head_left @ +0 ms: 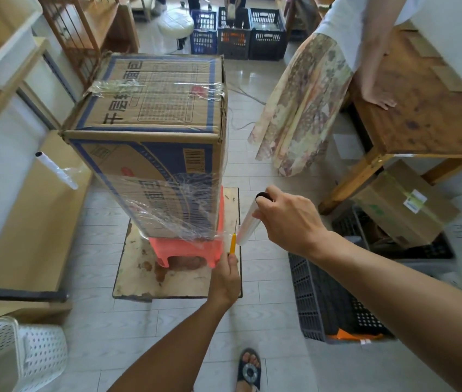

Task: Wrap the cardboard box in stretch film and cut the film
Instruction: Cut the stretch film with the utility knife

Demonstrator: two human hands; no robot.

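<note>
A tall cardboard box (150, 131) with blue print stands upright on a pink plastic stool (193, 247). Clear stretch film (178, 205) is wound around its lower part, and a thinner band crosses its top. My right hand (289, 219) grips the film roll (248, 222) just right of the box's lower corner, with film running taut from roll to box. My left hand (225, 275) holds a yellow-handled cutter (233, 243) upright, its blade touching the film right beside the roll.
The stool sits on a worn board (139, 275). A second film roll (57, 171) leans on flat cardboard at left. A black crate (334, 304) lies on the floor at right beside a wooden table (422, 114), on which another person rests a hand. My sandalled foot (249, 369) is below.
</note>
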